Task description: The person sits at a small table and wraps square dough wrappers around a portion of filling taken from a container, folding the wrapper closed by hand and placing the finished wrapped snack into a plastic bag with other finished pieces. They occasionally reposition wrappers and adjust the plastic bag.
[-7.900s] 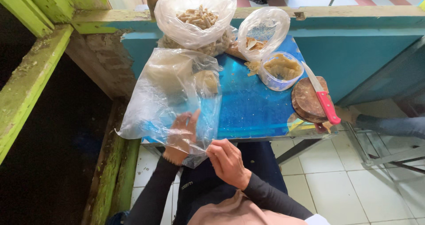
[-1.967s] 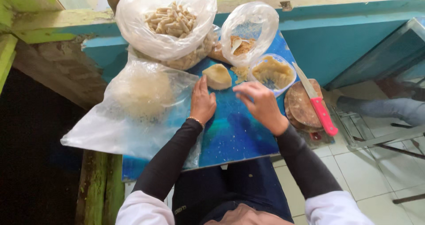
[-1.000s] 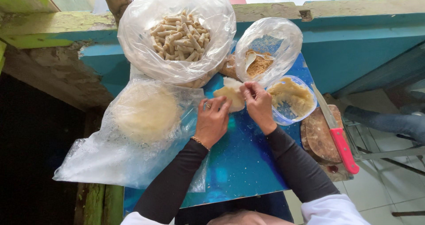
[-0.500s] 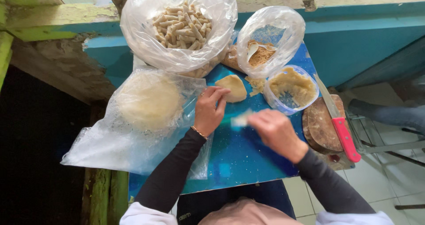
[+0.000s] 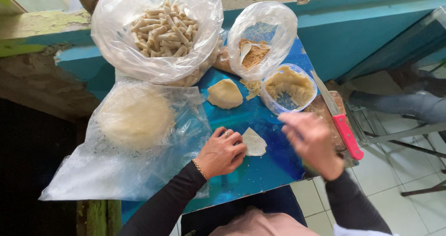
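Note:
My left hand (image 5: pixel 222 152) rests on the blue table (image 5: pixel 260 171), fingers curled on the edge of a thin pale wrapper piece (image 5: pixel 254 142). My right hand (image 5: pixel 310 141) is blurred, hovering right of that piece with fingers apart, holding nothing I can make out. Beyond lies a round wrapper stack (image 5: pixel 225 94). A clear tub of yellowish filling (image 5: pixel 289 87) stands just above my right hand.
A large bag of rolled pastries (image 5: pixel 160 29) and a smaller bag of crumbs (image 5: pixel 259 43) stand at the back. A big plastic bag of round wrappers (image 5: pixel 134 117) lies left. A red-handled knife (image 5: pixel 339 120) rests on a wooden board (image 5: pixel 320 108) at the right edge.
My left hand has come back from the wrapper stack toward me with a wrapper piece now lying on the table. My right hand shifted right, near the tub.

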Available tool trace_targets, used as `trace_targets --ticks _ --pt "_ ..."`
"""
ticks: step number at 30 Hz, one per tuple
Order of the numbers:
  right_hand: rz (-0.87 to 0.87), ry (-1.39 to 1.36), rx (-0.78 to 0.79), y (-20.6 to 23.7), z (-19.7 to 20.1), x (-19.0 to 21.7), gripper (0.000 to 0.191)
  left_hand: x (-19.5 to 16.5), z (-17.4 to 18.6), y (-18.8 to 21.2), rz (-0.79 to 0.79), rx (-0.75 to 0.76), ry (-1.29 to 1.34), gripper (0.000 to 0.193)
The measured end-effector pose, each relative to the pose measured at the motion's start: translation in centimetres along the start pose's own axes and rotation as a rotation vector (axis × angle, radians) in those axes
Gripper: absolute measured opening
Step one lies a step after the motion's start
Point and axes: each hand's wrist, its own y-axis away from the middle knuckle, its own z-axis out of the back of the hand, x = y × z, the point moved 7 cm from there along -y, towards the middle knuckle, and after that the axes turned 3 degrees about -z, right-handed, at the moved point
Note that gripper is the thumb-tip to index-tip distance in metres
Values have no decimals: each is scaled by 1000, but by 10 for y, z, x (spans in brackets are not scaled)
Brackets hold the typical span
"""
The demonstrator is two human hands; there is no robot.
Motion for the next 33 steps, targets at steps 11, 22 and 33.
trace_targets --ticks 11,22,33 --pt "-127 69 134 -36 -6 -50 18 7 2 7 35 -6 57 7" --pt "294 339 188 -3 -65 43 58 8 3 7 36 -14 65 10" --pt "316 562 178 -4 -74 31 51 8 2 9 61 12 73 8"
